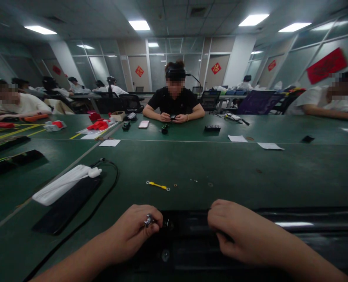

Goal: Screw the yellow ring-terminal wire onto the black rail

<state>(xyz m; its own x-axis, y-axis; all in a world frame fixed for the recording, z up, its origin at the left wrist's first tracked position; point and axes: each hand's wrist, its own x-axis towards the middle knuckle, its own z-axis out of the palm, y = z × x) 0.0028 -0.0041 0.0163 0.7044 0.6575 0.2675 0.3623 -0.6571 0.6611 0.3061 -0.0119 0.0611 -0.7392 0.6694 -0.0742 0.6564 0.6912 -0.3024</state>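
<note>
A long glossy black part point(191, 250) lies along the near edge of the green table. My left hand point(140, 229) is closed at its left end, pinching a small shiny metal piece point(148, 220) between thumb and fingers. Just right of those fingertips is a small dark round fitting point(168, 223), and a round metal screw head point(165, 255) shows below. My right hand point(234, 231) rests on the black part with curled fingers; whatever they grip is hidden. Beyond the hands lies a yellow strap with ring ends point(158, 185), beside a small brass-coloured washer point(175, 185).
To the left, a white power bank point(62, 184) and a black slab point(66, 205) lie beside a black cable point(86, 221). Across the green table point(235, 168), a person point(175, 98) handles a small dark object. Red parts point(99, 125) and white papers point(109, 143) lie farther off.
</note>
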